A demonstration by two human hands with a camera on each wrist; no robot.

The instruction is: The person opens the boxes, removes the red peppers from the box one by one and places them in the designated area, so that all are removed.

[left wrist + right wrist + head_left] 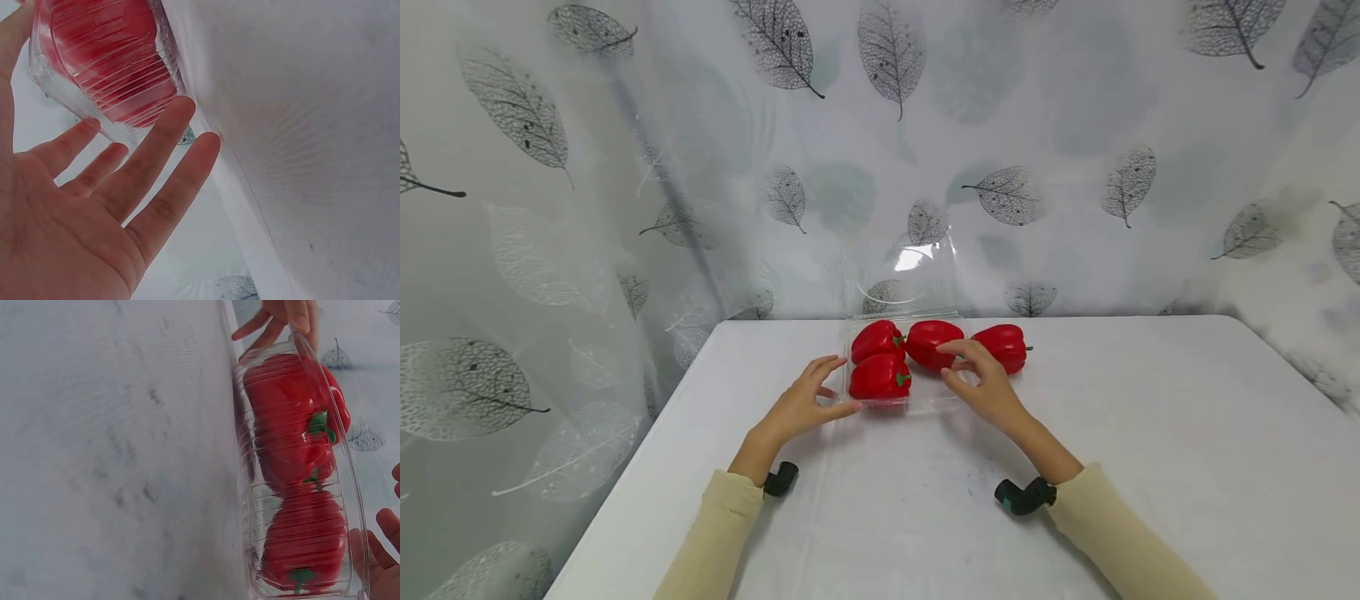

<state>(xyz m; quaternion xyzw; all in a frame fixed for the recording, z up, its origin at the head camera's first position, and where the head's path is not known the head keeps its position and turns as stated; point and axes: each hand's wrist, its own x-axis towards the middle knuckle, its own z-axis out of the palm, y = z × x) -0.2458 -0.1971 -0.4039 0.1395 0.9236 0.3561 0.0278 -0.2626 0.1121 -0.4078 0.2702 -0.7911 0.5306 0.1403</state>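
Note:
A clear plastic clamshell box point(934, 406) stands on the table with its lid point(880, 271) raised at the back. Inside it, a red bell pepper point(876, 340) and a second bell pepper point(878, 379) lie at the left, with a third bell pepper point(928, 343) beside them. My left hand point(808, 402) is at the box's left end, fingers spread and thumb at the front rim. Over the right part of the box hovers my right hand point(988, 387), its fingers bent loosely and overlapping the third pepper in the head view.
Another red bell pepper point(1006, 348) lies to the right of the box, behind my right hand. The white table point(1150, 433) ends at a leaf-patterned curtain point(1060, 150) along the back and left.

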